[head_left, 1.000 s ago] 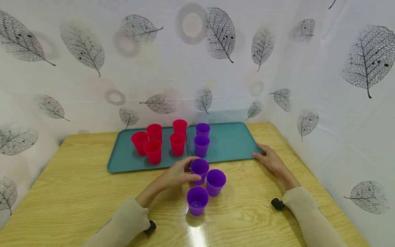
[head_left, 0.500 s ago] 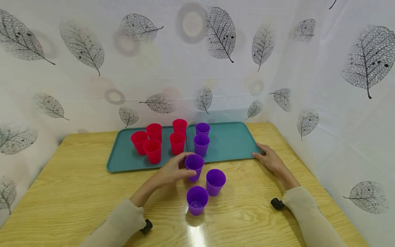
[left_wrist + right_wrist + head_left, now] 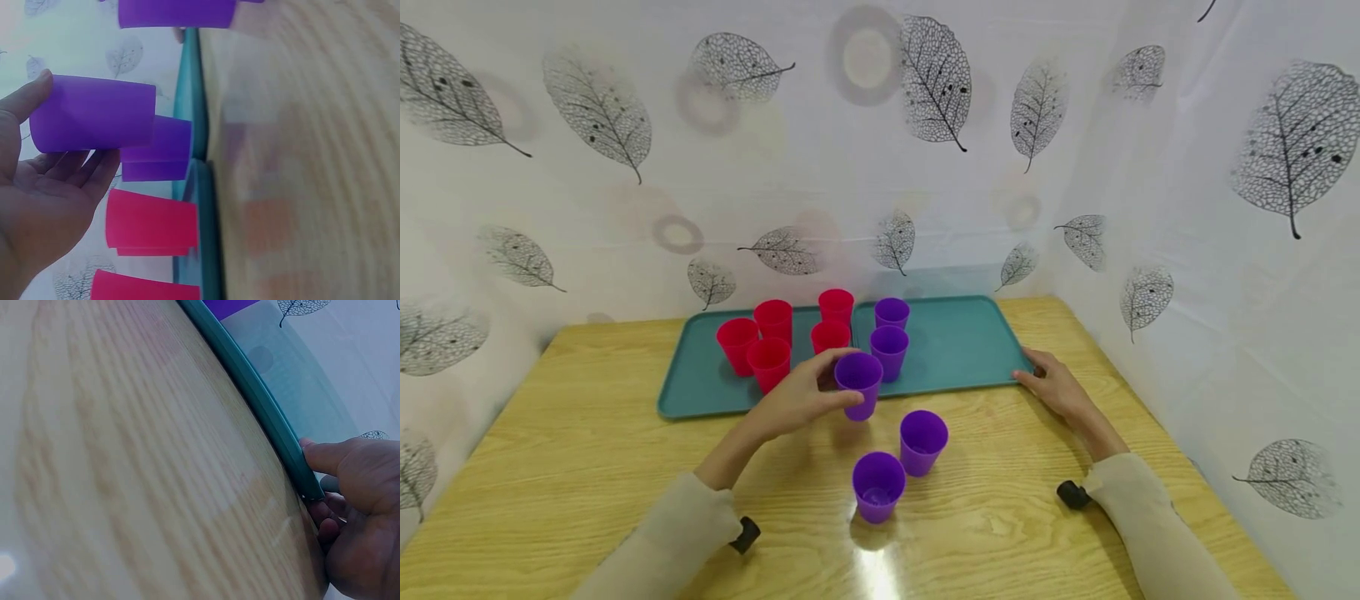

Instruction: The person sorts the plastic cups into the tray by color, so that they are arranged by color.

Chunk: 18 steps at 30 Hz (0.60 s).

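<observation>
My left hand (image 3: 793, 402) grips a purple cup (image 3: 860, 387) by its side, thumb on the near face and fingers behind. The left wrist view shows that cup (image 3: 94, 115) off the table, at the front edge where the two trays meet. Two more purple cups stand upright on the table: one (image 3: 922, 443) further back, the other (image 3: 878, 490) nearer me. My right hand (image 3: 1060, 392) holds the front right corner of the right teal tray (image 3: 973, 346). In the right wrist view its thumb presses the tray rim (image 3: 275, 428) and its fingers curl under the corner.
Two purple cups (image 3: 889, 354) stand along the left side of the right tray. On the left teal tray (image 3: 688, 392) are several red cups (image 3: 769, 362), one partly behind my left hand. A leaf-patterned white cloth (image 3: 820, 183) rises behind and right of the wooden table (image 3: 587, 433).
My left hand has lifted the purple cup away from the other two and carried it left and back toward the trays. My right hand stays at the tray corner.
</observation>
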Motion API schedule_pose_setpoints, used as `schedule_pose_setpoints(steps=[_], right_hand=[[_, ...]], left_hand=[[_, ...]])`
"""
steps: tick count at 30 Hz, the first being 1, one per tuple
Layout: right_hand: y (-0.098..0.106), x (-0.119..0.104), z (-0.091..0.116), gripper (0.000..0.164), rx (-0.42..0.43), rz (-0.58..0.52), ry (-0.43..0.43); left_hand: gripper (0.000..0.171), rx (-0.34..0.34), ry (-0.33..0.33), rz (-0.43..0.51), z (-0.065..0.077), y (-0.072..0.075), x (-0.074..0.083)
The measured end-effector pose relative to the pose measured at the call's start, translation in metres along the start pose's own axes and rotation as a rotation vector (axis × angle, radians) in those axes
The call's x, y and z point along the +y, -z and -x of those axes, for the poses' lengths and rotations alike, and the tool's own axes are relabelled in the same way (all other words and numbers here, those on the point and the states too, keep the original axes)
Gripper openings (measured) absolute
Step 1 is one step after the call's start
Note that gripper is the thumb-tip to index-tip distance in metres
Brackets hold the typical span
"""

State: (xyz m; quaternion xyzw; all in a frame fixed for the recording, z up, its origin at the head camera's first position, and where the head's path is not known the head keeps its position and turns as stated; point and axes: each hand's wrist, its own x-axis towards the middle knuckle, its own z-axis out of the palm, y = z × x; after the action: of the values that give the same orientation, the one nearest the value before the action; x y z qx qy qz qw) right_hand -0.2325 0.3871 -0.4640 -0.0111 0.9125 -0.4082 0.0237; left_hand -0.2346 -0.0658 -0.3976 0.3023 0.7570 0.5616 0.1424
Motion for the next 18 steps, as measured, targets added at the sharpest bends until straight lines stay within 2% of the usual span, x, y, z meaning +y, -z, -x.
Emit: schedule_pose_setpoints(steps=[4, 10, 18], right_hand=[[0.0, 0.001, 0.0, 0.072, 0.002, 0.004, 0.0], [0.0, 0.001, -0.001, 0.072, 0.005, 0.001, -0.006], [0.001, 0.0, 0.001, 0.071, 0.007, 0.007, 0.0]], left_hand=[[0.062, -0.003, -0.011, 0.021, -0.001, 0.005, 0.007], [0.061, 0.013, -0.033, 0.003, -0.006, 0.01, 0.019], [0.061, 0.031, -0.057, 0.008, -0.015, 0.011, 0.036]])
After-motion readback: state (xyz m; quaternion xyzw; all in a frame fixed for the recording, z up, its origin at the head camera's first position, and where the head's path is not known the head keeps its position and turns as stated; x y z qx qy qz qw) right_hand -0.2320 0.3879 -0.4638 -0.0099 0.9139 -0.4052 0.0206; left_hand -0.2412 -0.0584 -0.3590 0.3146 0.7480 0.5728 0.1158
